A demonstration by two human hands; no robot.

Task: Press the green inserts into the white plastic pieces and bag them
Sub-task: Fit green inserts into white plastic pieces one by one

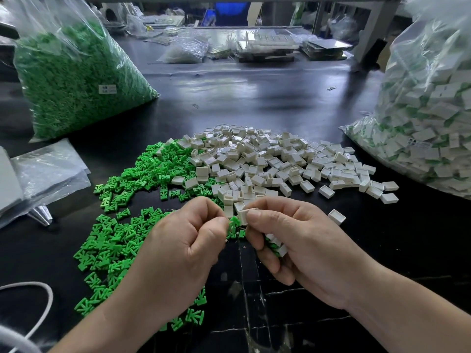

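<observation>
— Two hands work just in front of the white heap (pixel 267 161). The left hand (pixel 188 240) pinches a green insert (pixel 233 223), and the right hand (pixel 293 240) pinches a white piece (pixel 243 215). The two parts almost touch.
— Risks?
— The insert's thin forked prongs could enter skewed and jam in that smooth, boxy shell. The finished pieces (pixel 276 244) tucked under the right fingers might slip out.
— And the bag (pixel 428 128)?
— Clear, crinkly film, right of the heap.
</observation>
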